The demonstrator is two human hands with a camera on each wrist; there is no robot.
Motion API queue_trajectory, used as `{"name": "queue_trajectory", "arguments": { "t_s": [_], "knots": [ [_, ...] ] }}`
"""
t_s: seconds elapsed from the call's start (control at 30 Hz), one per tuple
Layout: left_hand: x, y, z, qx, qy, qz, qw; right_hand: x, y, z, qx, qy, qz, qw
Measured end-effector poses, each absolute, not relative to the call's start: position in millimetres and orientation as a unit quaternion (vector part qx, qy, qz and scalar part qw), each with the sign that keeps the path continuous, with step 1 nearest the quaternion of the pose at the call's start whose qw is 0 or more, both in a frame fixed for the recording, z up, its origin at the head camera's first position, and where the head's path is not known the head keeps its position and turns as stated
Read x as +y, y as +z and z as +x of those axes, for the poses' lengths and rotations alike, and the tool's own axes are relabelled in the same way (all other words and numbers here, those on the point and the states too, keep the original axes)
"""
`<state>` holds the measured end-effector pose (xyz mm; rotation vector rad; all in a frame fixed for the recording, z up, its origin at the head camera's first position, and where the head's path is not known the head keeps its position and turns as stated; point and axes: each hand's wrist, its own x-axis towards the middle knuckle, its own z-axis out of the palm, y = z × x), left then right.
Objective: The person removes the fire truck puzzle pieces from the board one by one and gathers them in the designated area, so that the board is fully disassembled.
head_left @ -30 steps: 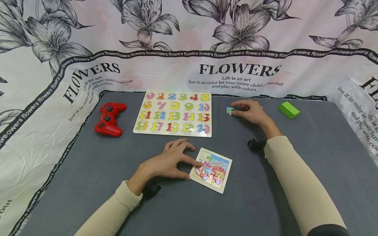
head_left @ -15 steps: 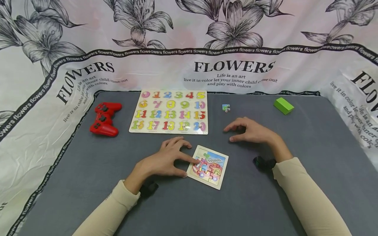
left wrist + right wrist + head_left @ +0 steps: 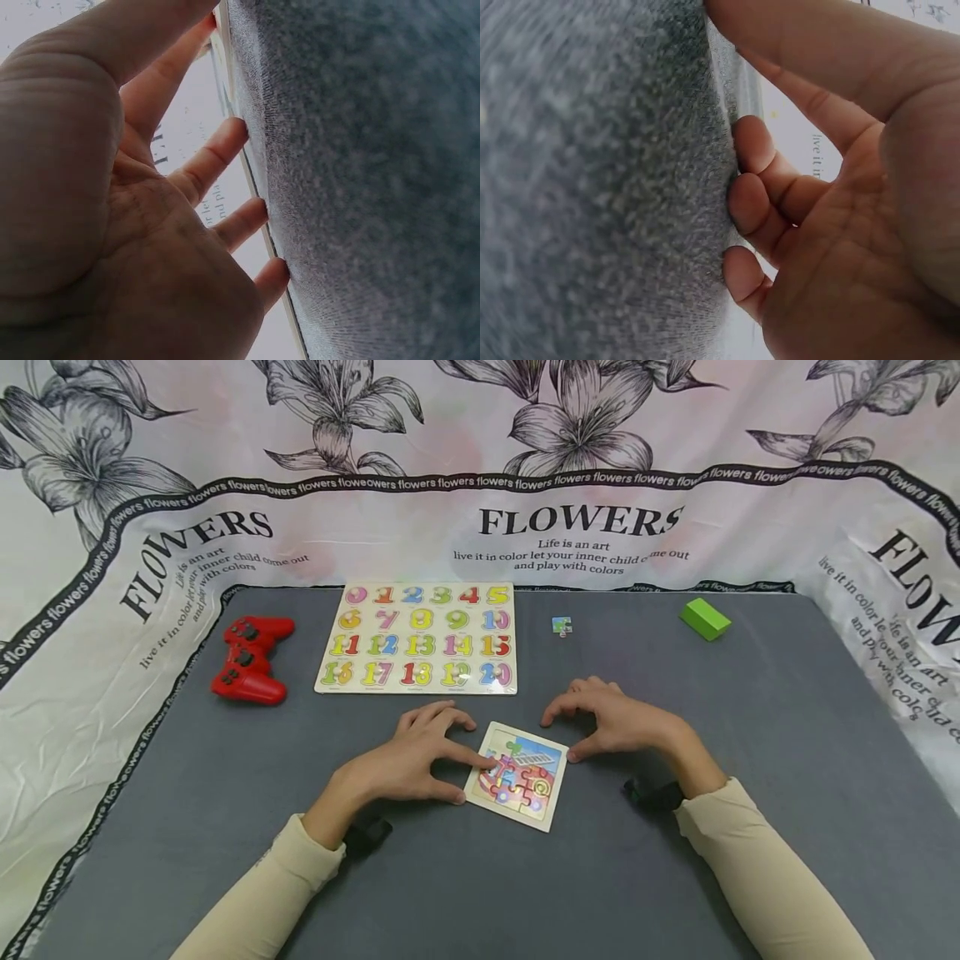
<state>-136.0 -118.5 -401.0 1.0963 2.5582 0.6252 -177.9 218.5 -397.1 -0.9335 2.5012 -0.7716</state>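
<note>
A small square jigsaw puzzle [image 3: 525,783] in a pale wooden frame lies on the grey table, showing a red vehicle with a white ladder. My left hand [image 3: 408,760] is at its left side, index fingertip resting on the picture and thumb at the frame's lower left corner. The other left fingers are spread on the cloth, as the left wrist view shows too. At the frame's right corner is the thumb of my right hand [image 3: 618,718]; its fingers are loosely bent beyond the frame, nothing between them. A loose puzzle piece [image 3: 562,626], blue and green, lies farther back.
Behind the puzzle lies a number board [image 3: 416,639] with colourful numerals. To its left is a red game controller [image 3: 253,660]; a green block [image 3: 705,619] sits at the back right. A white flower-printed cloth [image 3: 585,556] rises along the table's back edge.
My right hand has let go of the loose puzzle piece at the back and come toward me and left to the puzzle frame. The left hand stays on the puzzle; the view has shifted slightly.
</note>
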Motion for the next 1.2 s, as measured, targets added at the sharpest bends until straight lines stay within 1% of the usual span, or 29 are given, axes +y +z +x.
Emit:
{"name": "queue_trajectory", "arguments": {
  "t_s": [0.4, 0.87, 1.2],
  "knots": [
    [-116, -404, -135, 0.889, 0.227, 0.376, 0.125, 212, -403, -180, 0.894, -0.295, -0.312, 0.127],
    [-113, -403, -132, 0.893, 0.221, 0.369, 0.132, 207, -404, -180, 0.891, -0.308, -0.309, 0.129],
    [-114, -403, -133, 0.891, 0.215, 0.375, 0.139, 182, -405, -173, 0.852, -0.351, -0.363, 0.136]
  ]
}}
